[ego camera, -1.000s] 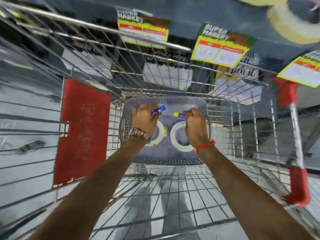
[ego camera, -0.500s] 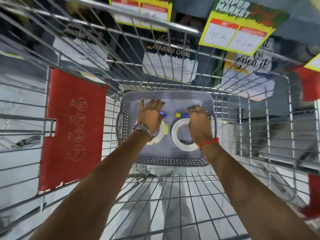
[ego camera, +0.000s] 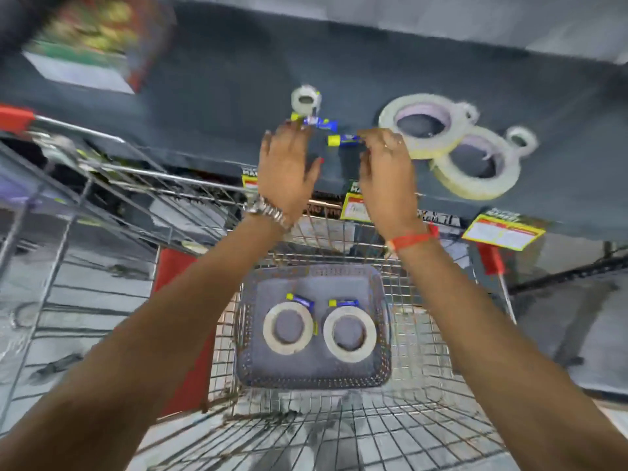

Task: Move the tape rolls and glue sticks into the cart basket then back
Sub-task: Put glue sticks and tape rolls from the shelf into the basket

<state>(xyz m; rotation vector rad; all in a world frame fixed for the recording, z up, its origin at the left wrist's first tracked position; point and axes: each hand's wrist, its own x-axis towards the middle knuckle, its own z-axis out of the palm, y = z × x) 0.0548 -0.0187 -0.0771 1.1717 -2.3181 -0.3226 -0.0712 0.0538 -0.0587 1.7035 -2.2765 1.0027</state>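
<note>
A grey plastic basket sits in the wire cart. Inside it lie two tape rolls and two blue glue sticks. Both hands are raised to the dark shelf above the cart. My left hand has straight fingers, whose tips touch a glue stick on the shelf. My right hand curls its fingertips round the end of another glue stick. Two large tape rolls and a small one lie on the shelf.
The wire cart has a red flap on its left wall and red corner pieces. Yellow price tags hang off the shelf edge. A blurred box stands at the shelf's far left.
Both hands let go of the glue sticks in the basket and rose to the shelf. The view tilted up, so the shelf items show now.
</note>
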